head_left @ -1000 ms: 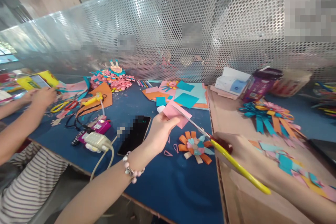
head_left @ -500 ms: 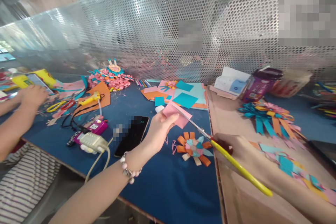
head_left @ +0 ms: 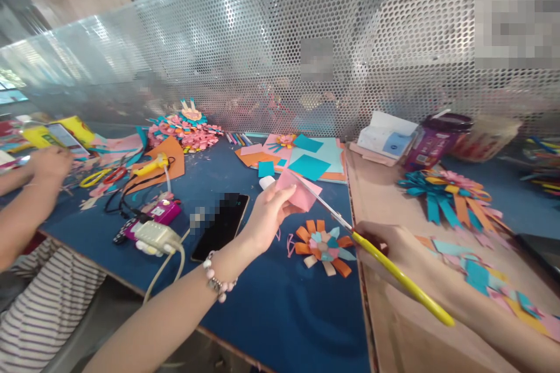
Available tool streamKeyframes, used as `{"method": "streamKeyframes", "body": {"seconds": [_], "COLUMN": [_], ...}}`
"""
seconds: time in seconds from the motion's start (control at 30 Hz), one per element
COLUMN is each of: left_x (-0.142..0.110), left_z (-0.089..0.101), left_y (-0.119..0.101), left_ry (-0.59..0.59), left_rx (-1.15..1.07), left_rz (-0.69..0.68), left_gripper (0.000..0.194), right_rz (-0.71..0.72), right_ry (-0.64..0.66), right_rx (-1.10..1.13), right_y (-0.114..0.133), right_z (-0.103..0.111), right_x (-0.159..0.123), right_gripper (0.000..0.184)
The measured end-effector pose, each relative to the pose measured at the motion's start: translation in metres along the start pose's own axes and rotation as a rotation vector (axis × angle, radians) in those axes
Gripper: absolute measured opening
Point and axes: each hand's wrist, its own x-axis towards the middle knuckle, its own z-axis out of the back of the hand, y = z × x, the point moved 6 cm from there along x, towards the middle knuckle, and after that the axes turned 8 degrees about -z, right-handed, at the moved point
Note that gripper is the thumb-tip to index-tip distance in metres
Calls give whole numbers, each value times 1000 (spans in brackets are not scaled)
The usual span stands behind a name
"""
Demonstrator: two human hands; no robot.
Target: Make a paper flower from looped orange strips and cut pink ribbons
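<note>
Between the thumb and fingers of my left hand (head_left: 269,213) is a piece of pink paper (head_left: 301,193), held above the blue table. My right hand (head_left: 389,250) grips yellow-handled scissors (head_left: 402,280), whose blades reach up and left across the pink paper. Just below the paper lies an orange, cream and blue paper flower (head_left: 324,247). Behind my left hand are teal paper pieces (head_left: 310,167) on a stack of coloured sheets. A dark phone (head_left: 221,226) rests to the left of my left wrist.
A power strip (head_left: 160,236) with cords and a yellow glue gun (head_left: 151,166) sit at left, near a co-worker's hands (head_left: 50,166). At right are a ribbon-like paper flower (head_left: 450,195) and a purple container (head_left: 431,143). A perforated metal screen (head_left: 262,41) stands behind.
The pink paper has tilted slightly in my left hand, and my fingers have shifted along it. The scissors stay across the paper. The co-worker's hands have moved a little to the left.
</note>
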Motion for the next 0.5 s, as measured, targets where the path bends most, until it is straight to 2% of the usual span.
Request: {"method": "streamKeyframes", "body": {"seconds": [0.13,0.3,0.4,0.5], "left_x": [0,-3,-4,-4], "left_z": [-1,-5,-4,0], "left_y": [-1,3,6,2], "left_ry": [-11,92,134,128], "left_rx": [11,88,189,351], "left_rz": [-21,1,-11,-74], "left_gripper": [23,19,23,26], "right_rz": [-9,-4,3,22], "right_ry": [23,14,-27,-49], "right_rx": [-18,-11,-18,-18], "right_y": [-2,-1,0,2], "right_z": [0,-2,-1,-1], "right_x": [0,-2,-3,-4], "right_gripper": [17,18,18,19]}}
